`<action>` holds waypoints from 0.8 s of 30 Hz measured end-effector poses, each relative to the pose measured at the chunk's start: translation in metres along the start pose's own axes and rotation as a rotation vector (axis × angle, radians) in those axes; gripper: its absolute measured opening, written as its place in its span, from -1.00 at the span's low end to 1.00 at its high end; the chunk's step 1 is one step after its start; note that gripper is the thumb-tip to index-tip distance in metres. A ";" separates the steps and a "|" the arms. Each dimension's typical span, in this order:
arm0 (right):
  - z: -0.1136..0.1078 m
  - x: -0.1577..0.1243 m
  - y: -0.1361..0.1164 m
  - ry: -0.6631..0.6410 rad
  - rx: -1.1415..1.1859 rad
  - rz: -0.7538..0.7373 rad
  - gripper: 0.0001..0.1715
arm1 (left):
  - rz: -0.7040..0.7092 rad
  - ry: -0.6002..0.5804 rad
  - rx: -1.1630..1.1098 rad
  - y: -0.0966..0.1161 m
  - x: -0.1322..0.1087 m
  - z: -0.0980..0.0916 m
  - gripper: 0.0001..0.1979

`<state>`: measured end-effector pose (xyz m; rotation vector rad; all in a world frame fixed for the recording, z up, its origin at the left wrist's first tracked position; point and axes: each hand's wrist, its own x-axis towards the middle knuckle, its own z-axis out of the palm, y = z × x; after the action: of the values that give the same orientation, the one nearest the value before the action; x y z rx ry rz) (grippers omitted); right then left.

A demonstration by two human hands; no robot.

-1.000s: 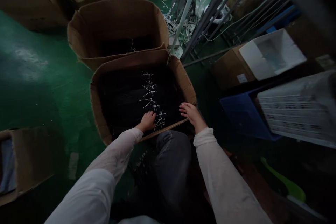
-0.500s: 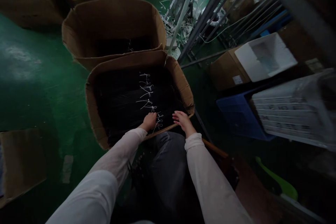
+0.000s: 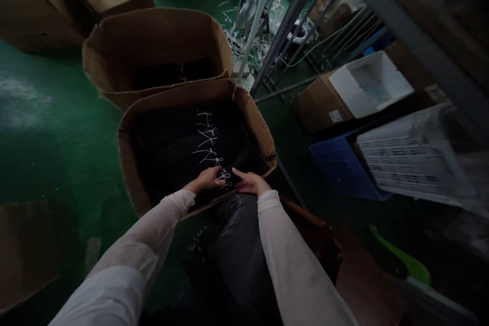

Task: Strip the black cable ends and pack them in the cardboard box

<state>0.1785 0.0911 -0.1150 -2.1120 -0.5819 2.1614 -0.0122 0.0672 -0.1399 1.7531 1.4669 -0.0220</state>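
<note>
A cardboard box point(image 3: 183, 92) stands open in front of my knees, packed with black bundles point(image 3: 171, 147) of thin strands. Several white twist ties point(image 3: 206, 135) bind them in a row. My left hand point(image 3: 206, 179) and my right hand point(image 3: 248, 182) press in from either side of the lowest tie point(image 3: 225, 177), closing on the bundle at the box's near edge. Their fingertips almost meet. My dark jeans point(image 3: 237, 244) show below the box.
A second open cardboard box point(image 3: 153, 20) with dark contents touches the far side. To the right are a white foam box point(image 3: 369, 84), a blue crate point(image 3: 340, 168), a white slatted crate point(image 3: 412, 155) and metal rack poles point(image 3: 294, 30). White wire scraps lie beyond on the green floor point(image 3: 49, 137).
My hands have moved inward from apart on the box's near edge and now close around the lowest tied part of the bundle. The view has shifted slightly.
</note>
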 end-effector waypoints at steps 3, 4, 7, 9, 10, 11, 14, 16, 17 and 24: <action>0.020 -0.007 -0.016 -0.059 0.247 -0.067 -0.51 | 0.064 0.011 -0.053 0.010 -0.016 -0.018 -0.52; 0.027 -0.010 -0.021 -0.057 0.394 -0.124 -0.55 | 0.085 0.022 -0.073 0.014 -0.023 -0.021 -0.53; 0.047 -0.018 -0.028 0.008 0.767 -0.325 -0.78 | 0.121 0.071 -0.149 0.023 -0.044 -0.020 -0.53; 0.053 -0.025 -0.027 0.048 0.829 -0.387 -0.86 | 0.116 0.110 -0.158 0.024 -0.057 -0.014 -0.50; 0.054 -0.029 -0.025 0.066 0.830 -0.404 -0.86 | 0.110 0.126 -0.140 0.022 -0.062 -0.011 -0.46; 0.053 -0.034 -0.023 0.083 0.832 -0.432 -0.86 | 0.106 0.140 -0.118 0.019 -0.067 -0.007 -0.42; 0.043 -0.051 -0.019 0.141 0.868 -0.564 -0.78 | 0.111 0.170 -0.070 0.003 -0.074 0.002 -0.41; 0.034 -0.064 -0.021 0.158 0.901 -0.642 -0.74 | 0.112 0.188 -0.045 -0.012 -0.075 0.005 -0.46; 0.028 -0.071 -0.023 0.155 0.919 -0.670 -0.75 | 0.104 0.200 -0.029 -0.019 -0.075 0.005 -0.48; 0.001 -0.095 -0.056 0.072 1.004 -0.826 -0.85 | 0.042 0.252 0.131 -0.046 -0.080 -0.033 -0.50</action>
<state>0.1711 0.1137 -0.0075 -1.1061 -0.1947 1.4044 -0.0915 0.0210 -0.1049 1.9480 1.6385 0.1320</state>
